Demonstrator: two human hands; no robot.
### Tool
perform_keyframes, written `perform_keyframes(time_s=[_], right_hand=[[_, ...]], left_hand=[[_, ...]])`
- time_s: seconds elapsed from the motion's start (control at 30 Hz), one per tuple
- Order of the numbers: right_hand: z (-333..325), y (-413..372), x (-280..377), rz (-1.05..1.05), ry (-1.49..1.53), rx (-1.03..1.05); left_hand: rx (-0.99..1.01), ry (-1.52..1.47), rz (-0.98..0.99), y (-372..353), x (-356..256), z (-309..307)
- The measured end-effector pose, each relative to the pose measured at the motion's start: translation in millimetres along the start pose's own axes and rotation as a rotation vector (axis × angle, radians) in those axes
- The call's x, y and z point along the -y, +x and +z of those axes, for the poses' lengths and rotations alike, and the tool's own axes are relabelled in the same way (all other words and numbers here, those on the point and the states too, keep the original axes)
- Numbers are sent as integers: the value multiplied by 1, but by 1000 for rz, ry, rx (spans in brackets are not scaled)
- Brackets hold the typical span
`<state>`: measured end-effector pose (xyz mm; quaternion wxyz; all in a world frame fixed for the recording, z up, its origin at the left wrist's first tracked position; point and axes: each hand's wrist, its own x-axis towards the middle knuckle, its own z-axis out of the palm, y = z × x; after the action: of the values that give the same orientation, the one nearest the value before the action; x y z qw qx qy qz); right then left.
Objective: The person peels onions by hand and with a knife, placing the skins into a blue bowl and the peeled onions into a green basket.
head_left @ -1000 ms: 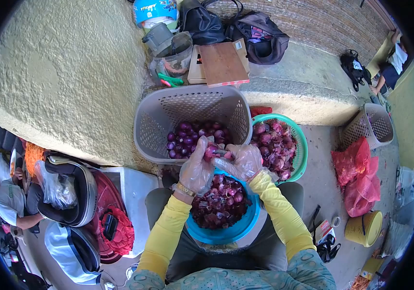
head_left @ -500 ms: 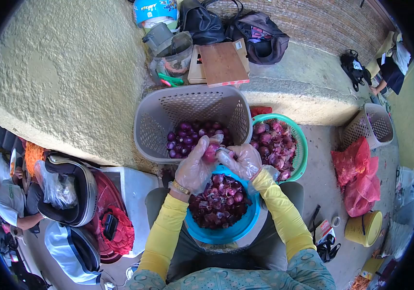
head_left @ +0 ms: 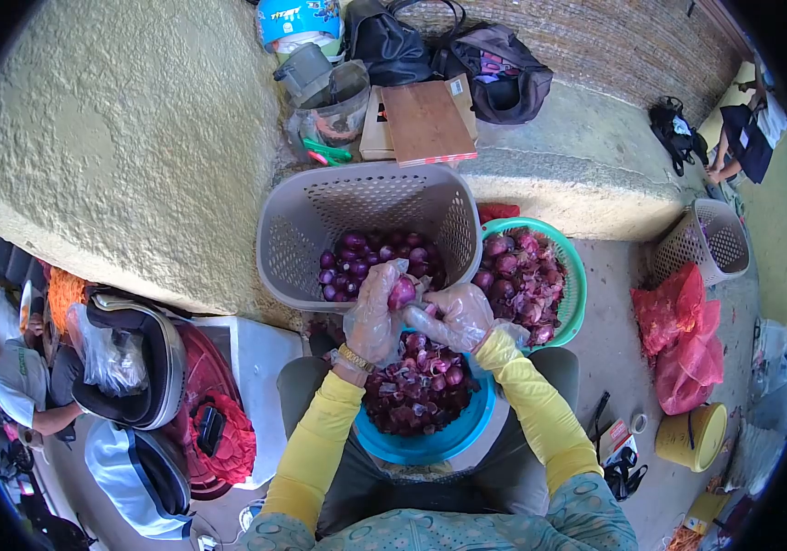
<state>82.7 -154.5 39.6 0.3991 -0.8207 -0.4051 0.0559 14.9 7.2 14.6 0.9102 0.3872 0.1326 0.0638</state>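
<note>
Outdoor food-prep yard, not indoor kitchen. Rough plaster wall (head_left: 127,138) and concrete ledge (head_left: 577,174) beyond left hand (head_left: 375,312); bags (head_left: 494,64) dumped on ledge. Grey basket (head_left: 288,230) of bulk red onions (head_left: 366,253) just ahead of left hand. Green basket (head_left: 578,275) of onions and skins beside right hand (head_left: 456,317). Blue basin (head_left: 467,432) under both hands. Bare concrete floor (head_left: 614,358), red mesh sacks (head_left: 678,340) well right of right hand. Seated person (head_left: 16,376) far left of left hand.
</note>
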Motion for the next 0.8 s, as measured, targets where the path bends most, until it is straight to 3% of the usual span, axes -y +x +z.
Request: perform_keyframes(time_s=[0.13, 0.2, 0.43, 0.53, 0.6, 0.8], right_hand=[[10, 0, 2, -211, 40, -71], [-5, -1, 8, -240, -61, 64], [-16, -8, 7, -204, 78, 192], [-15, -10, 4, -248, -35, 266], [-10, -13, 2, -173, -136, 353], [-18, -10, 13, -97, -285, 485]], left_hand=[[-59, -50, -20, -3, -10, 7], [-40, -101, -110, -6, -19, 11], [71, -330, -102, 3, -21, -2], [72, -404, -103, 1, -27, -1], [-2, -469, -116, 1, -30, 1], [28, -460, -94, 2, -27, -2]])
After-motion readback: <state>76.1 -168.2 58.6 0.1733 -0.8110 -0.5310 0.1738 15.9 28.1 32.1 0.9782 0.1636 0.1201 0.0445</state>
